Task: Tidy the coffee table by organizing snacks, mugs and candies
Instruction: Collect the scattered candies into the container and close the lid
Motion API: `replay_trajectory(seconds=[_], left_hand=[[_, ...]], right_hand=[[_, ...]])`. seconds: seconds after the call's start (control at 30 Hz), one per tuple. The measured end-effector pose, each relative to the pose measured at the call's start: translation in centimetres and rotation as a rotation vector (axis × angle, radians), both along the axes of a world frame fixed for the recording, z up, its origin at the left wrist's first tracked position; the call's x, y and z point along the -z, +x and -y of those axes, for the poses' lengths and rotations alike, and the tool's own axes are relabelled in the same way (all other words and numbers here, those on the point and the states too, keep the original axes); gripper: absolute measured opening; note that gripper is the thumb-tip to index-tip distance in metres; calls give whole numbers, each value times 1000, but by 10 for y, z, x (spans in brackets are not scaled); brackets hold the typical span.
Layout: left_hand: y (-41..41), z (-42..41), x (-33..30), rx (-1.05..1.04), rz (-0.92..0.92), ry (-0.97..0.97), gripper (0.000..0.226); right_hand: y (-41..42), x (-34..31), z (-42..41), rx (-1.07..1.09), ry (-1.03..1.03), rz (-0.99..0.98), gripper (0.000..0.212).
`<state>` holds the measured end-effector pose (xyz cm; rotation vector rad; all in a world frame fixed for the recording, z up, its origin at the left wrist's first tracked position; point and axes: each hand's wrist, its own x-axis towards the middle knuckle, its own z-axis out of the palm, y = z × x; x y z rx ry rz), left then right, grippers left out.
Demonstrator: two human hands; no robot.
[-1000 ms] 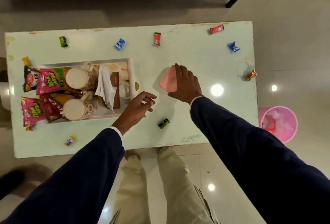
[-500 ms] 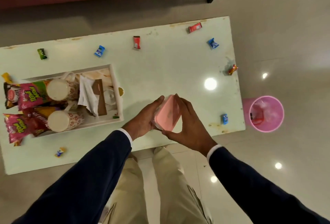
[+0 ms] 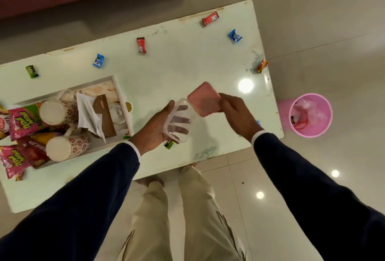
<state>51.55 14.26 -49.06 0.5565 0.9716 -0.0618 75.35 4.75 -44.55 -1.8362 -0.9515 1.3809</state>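
lifted off the table a second ago, then held closed between both palms at lower centre; now pulled apart. pink lid (image 3: 203, 99) off and carried up and to the right, pinched at its right edge by the right hand (image 3: 237, 112). clear container (image 3: 180, 120) left open in the left hand (image 3: 160, 129), fingers (image 3: 179, 119) visible through its wall, tilted toward centre frame. green candy (image 3: 168, 144), hidden half a second ago, peeking out again just below the left hand.
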Motion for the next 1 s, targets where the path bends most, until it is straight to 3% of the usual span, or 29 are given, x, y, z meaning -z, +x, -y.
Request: replay_trajectory(seconds=[0.13,0.23,0.3,0.4,0.47,0.53,0.57,0.7,0.87,1.0], left_hand=[[3,-10,0,-122,-10,-25,61],[8,-8,2,-181,1,-26,57],[11,-3,7,-196,26,-54,47],[19,4,11,-206,34,-66,45],[26,7,11,-207,-9,-28,50],[33,9,14,-202,-69,20,52],[37,10,14,-199,-84,29,53],[51,15,12,-223,-65,10,53],[45,9,13,9,-318,382,71],[17,3,22,39,-394,432,56]], right_hand=[[30,35,-7,460,-185,-27,24],[30,60,-6,813,-330,-297,17],[23,73,-1,933,-376,-394,14],[10,83,7,999,-440,-394,40],[1,80,14,963,-547,-188,57],[-11,70,22,831,-532,35,55],[-17,64,26,736,-448,30,51],[-44,44,19,296,-322,-377,45],[-52,60,-21,269,-330,-167,38],[-56,83,-46,277,-357,-115,39]])
